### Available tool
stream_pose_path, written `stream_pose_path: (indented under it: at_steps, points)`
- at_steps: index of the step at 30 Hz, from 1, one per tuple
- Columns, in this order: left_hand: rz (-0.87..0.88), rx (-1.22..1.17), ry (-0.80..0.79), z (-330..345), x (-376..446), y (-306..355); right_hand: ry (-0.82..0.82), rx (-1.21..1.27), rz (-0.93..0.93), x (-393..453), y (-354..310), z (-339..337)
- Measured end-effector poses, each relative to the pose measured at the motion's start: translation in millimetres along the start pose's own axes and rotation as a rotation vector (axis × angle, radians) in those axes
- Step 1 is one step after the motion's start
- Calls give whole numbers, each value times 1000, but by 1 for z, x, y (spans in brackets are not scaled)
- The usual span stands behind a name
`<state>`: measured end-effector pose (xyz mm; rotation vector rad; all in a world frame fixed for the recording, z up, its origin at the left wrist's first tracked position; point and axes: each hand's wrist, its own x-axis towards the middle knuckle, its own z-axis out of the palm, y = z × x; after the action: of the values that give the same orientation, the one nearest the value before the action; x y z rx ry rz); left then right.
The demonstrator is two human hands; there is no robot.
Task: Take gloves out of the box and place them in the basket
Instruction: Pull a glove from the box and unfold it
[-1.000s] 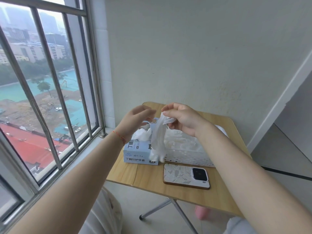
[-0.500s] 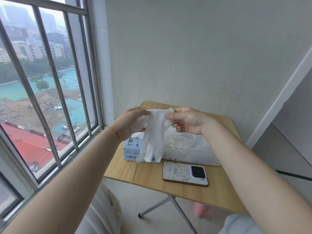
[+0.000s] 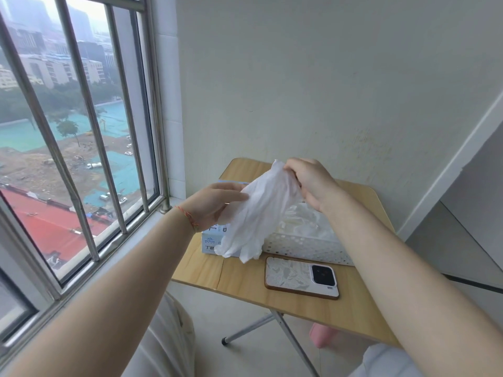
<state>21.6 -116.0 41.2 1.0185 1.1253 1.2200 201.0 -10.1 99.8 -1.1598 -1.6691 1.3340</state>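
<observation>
A white glove [image 3: 261, 210] hangs in the air above the small wooden table [image 3: 245, 284], fingers pointing down. My right hand [image 3: 310, 183] pinches its cuff at the top. My left hand [image 3: 215, 205] holds its left edge lower down. Behind the glove, the blue and white glove box [image 3: 211, 240] stands at the table's left side, mostly hidden. The white perforated basket [image 3: 307, 248] sits to the right of the box with several white gloves inside it.
A phone [image 3: 302, 277] in a pale patterned case lies face down in front of the basket. A barred window [image 3: 81, 131] is close on the left and a wall stands behind the table. A pink object [image 3: 322, 334] is on the floor under the table.
The glove came fully out of the box and was spread between both hands. My right hand then rose and moved right, so the glove now hangs slanted, partly over the basket's left end.
</observation>
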Motion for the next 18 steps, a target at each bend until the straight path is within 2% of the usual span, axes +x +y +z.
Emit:
stream_pose_path:
  at_steps: [4,6,10,12,16,18]
  points:
    - [-107,108,-67,-7,-2,-4,101,-213,-112,4,-2,6]
    - [-96,89,-43,-11,1,-6,129,-331,-166,6,-2,8]
    - [-41,-121,146,-17,12,-5,189,-484,-207,12,1,9]
    - [-55,-123,262,-16,21,-3,195,-515,-195,17,5,7]
    - [-13,290,465,-2,49,0,185,-525,-156,24,16,-6]
    - [25,477,503,7,71,-1,183,-515,-120,28,25,-19]
